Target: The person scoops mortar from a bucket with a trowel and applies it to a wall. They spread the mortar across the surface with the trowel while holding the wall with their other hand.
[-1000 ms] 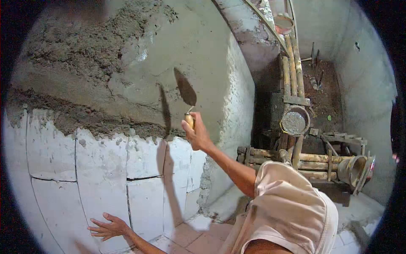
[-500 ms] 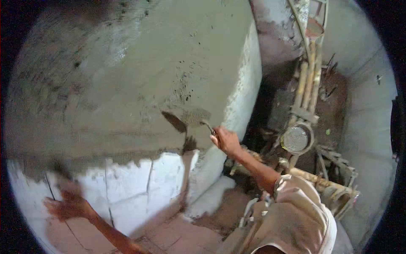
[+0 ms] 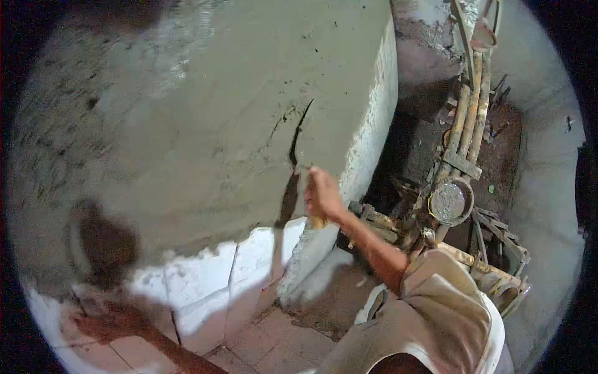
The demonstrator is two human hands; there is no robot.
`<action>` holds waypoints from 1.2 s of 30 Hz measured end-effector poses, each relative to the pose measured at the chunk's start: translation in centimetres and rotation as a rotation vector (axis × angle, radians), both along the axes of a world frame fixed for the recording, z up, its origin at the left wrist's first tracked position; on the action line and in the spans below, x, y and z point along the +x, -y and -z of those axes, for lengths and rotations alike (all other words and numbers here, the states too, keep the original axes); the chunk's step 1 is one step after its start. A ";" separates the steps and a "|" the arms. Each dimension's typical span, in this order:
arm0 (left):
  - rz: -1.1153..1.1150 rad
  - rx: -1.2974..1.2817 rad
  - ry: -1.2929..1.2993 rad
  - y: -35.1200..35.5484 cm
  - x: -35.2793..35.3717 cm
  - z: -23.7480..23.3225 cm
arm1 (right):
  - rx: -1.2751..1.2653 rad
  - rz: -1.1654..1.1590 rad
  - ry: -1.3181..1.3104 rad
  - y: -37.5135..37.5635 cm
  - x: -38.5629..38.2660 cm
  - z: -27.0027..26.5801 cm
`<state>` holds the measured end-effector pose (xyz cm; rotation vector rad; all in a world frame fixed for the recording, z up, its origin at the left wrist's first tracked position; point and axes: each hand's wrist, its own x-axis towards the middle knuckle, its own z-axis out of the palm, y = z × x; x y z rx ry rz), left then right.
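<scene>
Trowel blade, thin, dark and seen edge-on (image 3: 300,134), lies against the wet grey mortar coat (image 3: 205,124) on the curved wall, near its right-hand corner (image 3: 374,131). The right hand (image 3: 322,194) is clenched round the handle just below the blade. The left hand (image 3: 93,324) is a reddish blur low on the left by the bare white blocks (image 3: 205,274); whether it is spread or closed cannot be told.

The likely risk is the blade's edge digging in and scoring or pulling loose the fresh coat, where dark cracks already show beside it. A stroke run too far right could break the soft corner.

Room is wide to the left and upward across the wall. To the right it is tight: beyond the corner a dark gap holds yellowish bamboo poles (image 3: 468,118) and a round metal pan of grey mortar (image 3: 450,201), near the right forearm. Reddish floor tiles (image 3: 280,343) lie below.
</scene>
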<state>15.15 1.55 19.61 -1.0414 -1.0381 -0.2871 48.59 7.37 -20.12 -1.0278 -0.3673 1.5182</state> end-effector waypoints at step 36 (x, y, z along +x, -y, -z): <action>0.097 -0.011 0.108 0.4 3.4 0.2 | 0.491 -0.130 0.666 8.4 -13.1 -13.8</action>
